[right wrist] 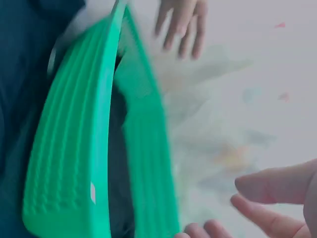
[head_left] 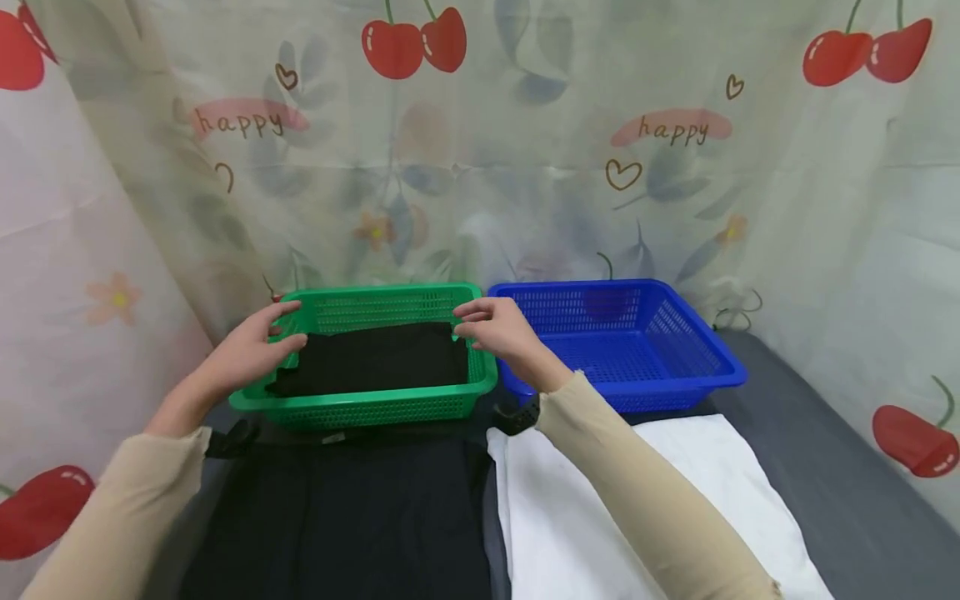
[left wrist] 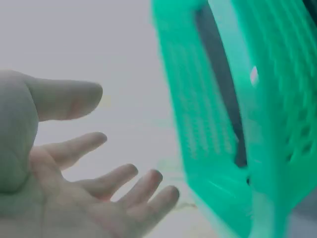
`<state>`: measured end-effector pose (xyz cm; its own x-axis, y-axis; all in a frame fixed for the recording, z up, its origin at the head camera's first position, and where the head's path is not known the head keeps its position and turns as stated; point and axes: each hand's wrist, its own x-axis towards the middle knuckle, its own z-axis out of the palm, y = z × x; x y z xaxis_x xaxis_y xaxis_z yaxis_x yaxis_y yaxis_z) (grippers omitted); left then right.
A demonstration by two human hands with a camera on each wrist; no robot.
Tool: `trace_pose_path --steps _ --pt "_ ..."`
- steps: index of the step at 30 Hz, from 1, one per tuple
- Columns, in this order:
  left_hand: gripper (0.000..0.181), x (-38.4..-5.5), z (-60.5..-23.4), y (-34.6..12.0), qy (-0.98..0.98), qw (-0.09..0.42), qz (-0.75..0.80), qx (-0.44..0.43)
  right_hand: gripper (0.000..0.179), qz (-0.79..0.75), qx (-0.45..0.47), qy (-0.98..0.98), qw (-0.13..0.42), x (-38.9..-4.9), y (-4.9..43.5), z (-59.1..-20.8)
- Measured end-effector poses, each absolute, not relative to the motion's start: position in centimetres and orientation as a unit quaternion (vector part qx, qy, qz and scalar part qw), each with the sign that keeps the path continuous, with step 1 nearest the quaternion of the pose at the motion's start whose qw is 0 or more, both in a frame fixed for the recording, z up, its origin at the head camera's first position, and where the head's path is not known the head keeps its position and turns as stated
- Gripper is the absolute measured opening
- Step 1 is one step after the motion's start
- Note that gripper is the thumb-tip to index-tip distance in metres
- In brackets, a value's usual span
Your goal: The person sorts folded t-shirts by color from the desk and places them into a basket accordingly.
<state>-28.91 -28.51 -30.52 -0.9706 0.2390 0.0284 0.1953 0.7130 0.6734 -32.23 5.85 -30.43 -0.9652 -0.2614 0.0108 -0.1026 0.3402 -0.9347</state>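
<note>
A folded black cloth (head_left: pixel 382 360) lies inside the green basket (head_left: pixel 367 405), spread across most of its floor. Over the basket's left end hovers my left hand (head_left: pixel 255 346), fingers spread and holding nothing. The left wrist view shows that hand (left wrist: pixel 94 183) with thumb apart from the fingers, beside the basket's wall (left wrist: pixel 267 148). My right hand (head_left: pixel 501 333) is above the basket's right end, fingers loosely bent with nothing between them. In the right wrist view, its thumb and fingers (right wrist: pixel 277 183) stand apart from the basket's rim (right wrist: pixel 101 144).
To the right stands a blue basket (head_left: pixel 637 350) with nothing in it. Nearer, a black garment (head_left: pixel 360 517) lies flat at left and a white garment (head_left: pixel 570 517) at right, on a dark grey surface (head_left: pixel 847 467). A printed curtain (head_left: pixel 525 208) hangs behind and at both sides.
</note>
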Motion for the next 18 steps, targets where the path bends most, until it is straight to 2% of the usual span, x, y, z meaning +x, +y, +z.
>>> trace_pose_path --steps 4,7,12,18 --pt "0.061 -23.8 -31.2 -27.9 0.911 -0.05 0.394 0.108 0.022 -0.618 -0.103 0.776 0.076 -27.8 7.5 -30.8" --pt "0.051 -20.8 -32.5 -28.2 0.904 -0.072 0.409 0.103 0.024 -0.634 -0.099 0.758 0.114 -25.3 8.5 -32.1" --pt "0.047 -18.3 -35.1 -29.3 0.899 -0.032 0.429 0.083 0.034 -0.644 -0.107 0.726 0.217 -23.0 9.3 -34.7" --pt "0.057 -17.4 -38.1 -30.6 0.914 0.034 0.4 0.05 0.046 -0.664 -0.09 0.668 0.324 -21.7 9.5 -37.1"
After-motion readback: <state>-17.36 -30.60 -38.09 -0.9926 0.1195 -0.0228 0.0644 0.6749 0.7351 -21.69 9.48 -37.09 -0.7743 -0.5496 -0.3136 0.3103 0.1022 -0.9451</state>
